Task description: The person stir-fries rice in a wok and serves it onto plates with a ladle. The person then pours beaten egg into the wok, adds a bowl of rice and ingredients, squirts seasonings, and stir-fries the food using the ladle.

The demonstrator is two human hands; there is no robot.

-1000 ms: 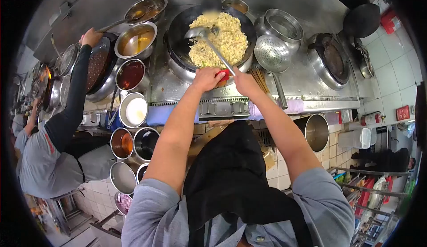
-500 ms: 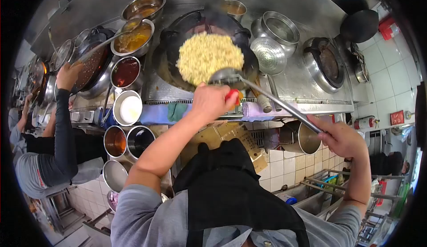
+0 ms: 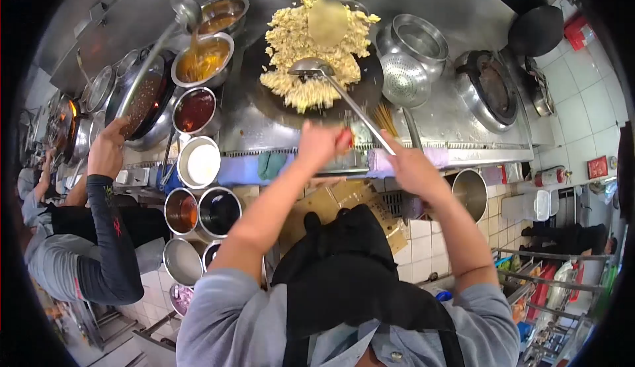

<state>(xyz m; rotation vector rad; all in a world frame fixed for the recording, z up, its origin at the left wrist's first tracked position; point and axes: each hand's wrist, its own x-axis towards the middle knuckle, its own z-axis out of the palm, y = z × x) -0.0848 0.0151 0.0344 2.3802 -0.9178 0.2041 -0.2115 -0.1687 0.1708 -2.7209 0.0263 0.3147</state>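
My left hand [image 3: 319, 146] is closed at the near rim of a black wok [image 3: 264, 99], and something small and red [image 3: 344, 140] sticks out beside the fist. Its grip on the wok is partly hidden by the fingers. My right hand [image 3: 418, 172] is wrapped round the long handle of a metal ladle [image 3: 357, 110], whose bowl is over the wok. A mass of yellow fried rice [image 3: 291, 36] is spread in the air above the wok, with loose bits flying off at the top. The round bottom of the ladle's bowl touches or overlaps the rice.
Left of the wok stand bowls of orange liquid [image 3: 215, 53], dark red sauce [image 3: 194, 110] and white powder [image 3: 202, 162]. A co-worker's hand [image 3: 107, 149] holds a ladle pouring liquid. On the right are a perforated strainer [image 3: 405, 79], a metal pot [image 3: 420, 38] and another burner [image 3: 486, 89].
The rice has gone from a compact heap in the wok to a spread, airborne mass. My right hand has moved left with the ladle. The co-worker's ladle has risen and is pouring.
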